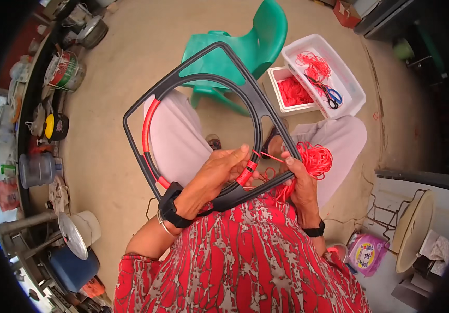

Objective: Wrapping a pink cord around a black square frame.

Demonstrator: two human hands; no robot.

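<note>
A black square frame [241,67] with a round ring inside it rests tilted across my lap. Red cord is wound tightly round parts of the ring, with a long wrapped stretch [147,125] on its left side. Another wrapped patch [247,172] sits at the lower right. My left hand [216,169] grips the ring beside that patch, its fingers partly hidden underneath. A taut strand of cord runs from there to my right hand [302,182], which is closed on the cord by the frame's right edge. A loose red cord bundle [315,160] bulges out beyond my right fingers.
A green plastic chair [271,36] stands ahead. To its right, a white tub [357,86] holds red cord and blue-handled scissors [333,96], overlapping a white foam box [275,78] of red cord. Pots and a shelf line the left; a purple package [369,254] lies lower right.
</note>
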